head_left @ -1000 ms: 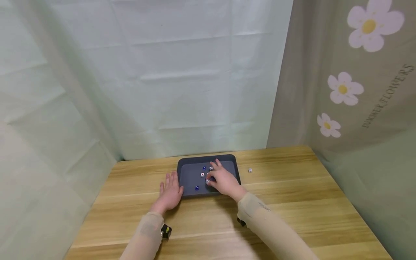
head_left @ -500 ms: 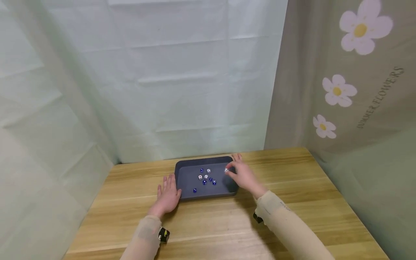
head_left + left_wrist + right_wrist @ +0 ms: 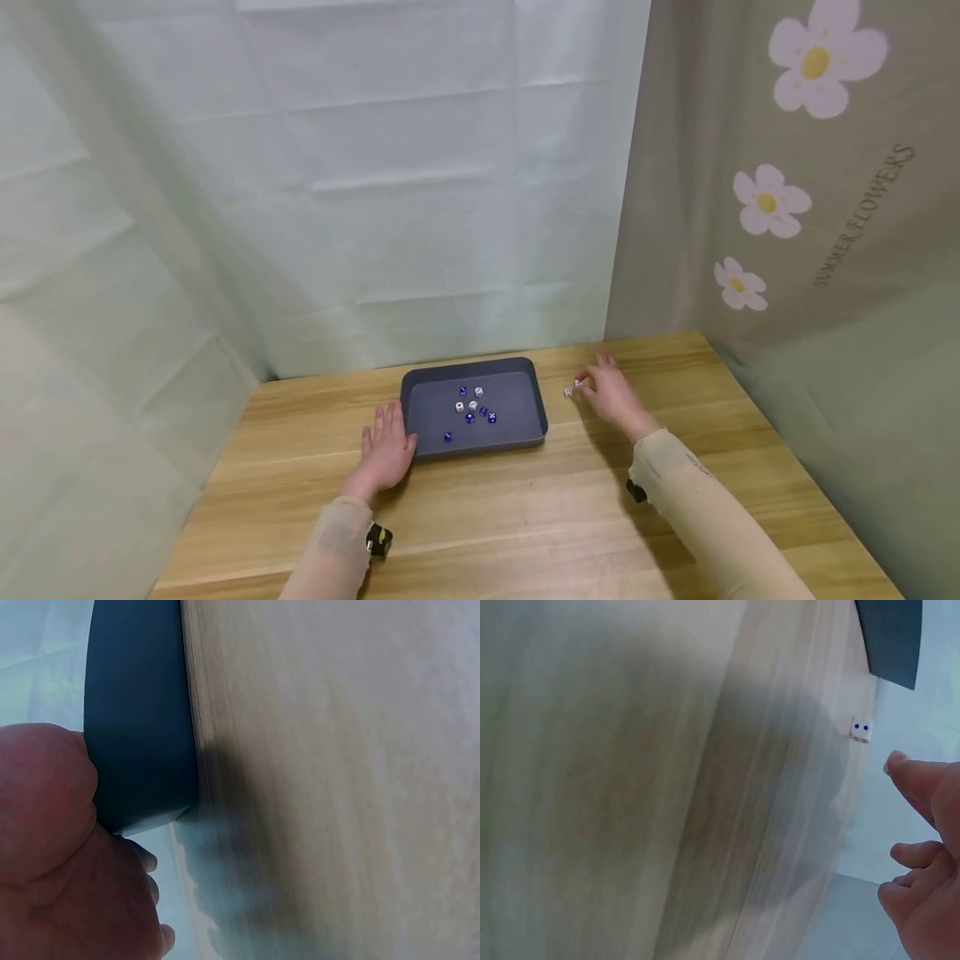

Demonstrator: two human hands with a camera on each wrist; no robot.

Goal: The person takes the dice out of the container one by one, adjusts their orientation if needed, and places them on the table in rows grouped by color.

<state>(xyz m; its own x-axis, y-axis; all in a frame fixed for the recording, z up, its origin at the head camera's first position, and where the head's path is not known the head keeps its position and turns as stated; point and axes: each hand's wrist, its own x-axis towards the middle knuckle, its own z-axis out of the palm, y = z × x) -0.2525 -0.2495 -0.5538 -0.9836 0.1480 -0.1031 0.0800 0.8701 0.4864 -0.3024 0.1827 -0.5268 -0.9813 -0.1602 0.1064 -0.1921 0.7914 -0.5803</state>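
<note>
A dark grey tray (image 3: 517, 427) lies on the table, with several blue dice (image 3: 492, 417) and 3 white dice (image 3: 460, 407) scattered in it. My left hand (image 3: 387, 450) rests against the tray's left side, fingers straight; the left wrist view shows the thumb side touching the tray wall (image 3: 139, 712). To the right of the tray, my right hand (image 3: 613, 396) pinches a white die (image 3: 577, 383) between thumb and fingertips. Just left of it, another white die (image 3: 567, 392) sits on the wood. In the right wrist view, the fingers hide the pinched die.
The wooden table (image 3: 480, 517) reaches back to a pale cloth wall (image 3: 420, 250). On the right hangs a cloth with printed flowers (image 3: 772, 202). A dark wrist device (image 3: 379, 540) shows at the left sleeve, another (image 3: 636, 491) at the right.
My right hand has carried a white die out of the tray, rightward over its rim, to beside the white die on the table. My left hand stays at the tray's side.
</note>
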